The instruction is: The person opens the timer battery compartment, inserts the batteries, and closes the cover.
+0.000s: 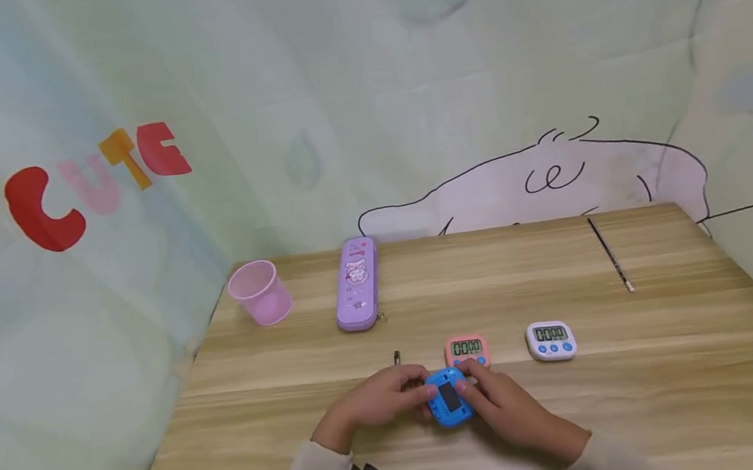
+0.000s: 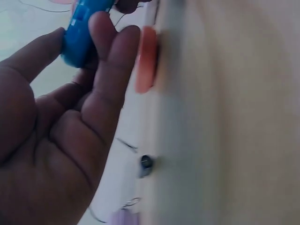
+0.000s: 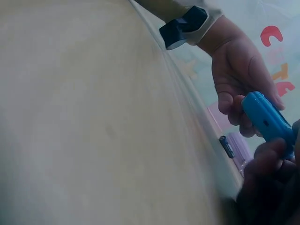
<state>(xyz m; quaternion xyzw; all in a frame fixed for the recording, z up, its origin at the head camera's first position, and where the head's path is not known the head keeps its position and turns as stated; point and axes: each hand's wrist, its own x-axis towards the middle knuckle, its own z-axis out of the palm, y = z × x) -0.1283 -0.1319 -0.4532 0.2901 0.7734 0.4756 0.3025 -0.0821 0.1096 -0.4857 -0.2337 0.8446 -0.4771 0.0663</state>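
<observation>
A blue timer-like device (image 1: 445,414) with a dark rectangle on its face is held between both hands, above the near middle of the table. My left hand (image 1: 382,399) pinches its left side between thumb and fingers. The right hand (image 1: 507,405) grips the opposite side, its thumb on the face. Just behind them sits a pink timer (image 1: 466,345), its lower part overlapped by the right fingers in the head view. A white timer (image 1: 552,341) lies to the right. Both timers show zeros. The blue device's edge (image 2: 78,42) shows in the left wrist view.
A small dark cylindrical piece (image 1: 397,357) lies behind the left hand. Farther back are a purple pencil case (image 1: 356,286) and a pink cup (image 1: 267,298) at the left, and a dark pencil (image 1: 611,254) at the right. Printed curtains stand behind the wooden table (image 1: 669,373).
</observation>
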